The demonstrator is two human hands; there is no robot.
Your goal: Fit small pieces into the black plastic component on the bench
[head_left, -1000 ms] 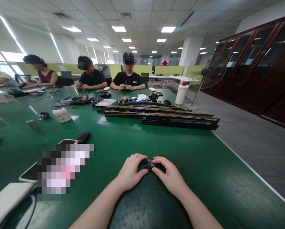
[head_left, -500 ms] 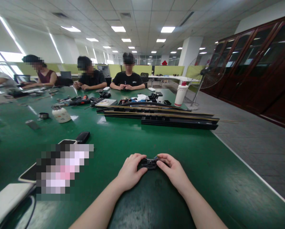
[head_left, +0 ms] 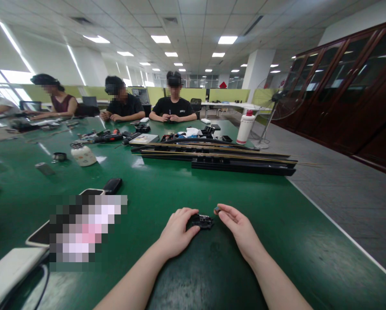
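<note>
A small black plastic assembly (head_left: 205, 221) lies on the green table, its upper side showing small parts too fine to name. My left hand (head_left: 179, 230) grips its left end between thumb and fingers, which hide that end. To the right, apart from the assembly and slightly above it, my right hand (head_left: 236, 221) pinches a small bluish-grey piece (head_left: 217, 209) between thumb and forefinger. The exact kind of this piece is too small to make out.
Long black rails (head_left: 244, 166) with thin brass-coloured rods lie across the table ahead. A phone (head_left: 92, 228) with a blurred screen and a white box (head_left: 13, 271) are at left. Farther off stand a patterned jar (head_left: 83, 155) and a white bottle (head_left: 244, 128). Co-workers sit opposite.
My right hand has moved up and right, away from the black assembly, carrying the small bluish-grey piece off its right end. My left hand has stayed in place on the assembly.
</note>
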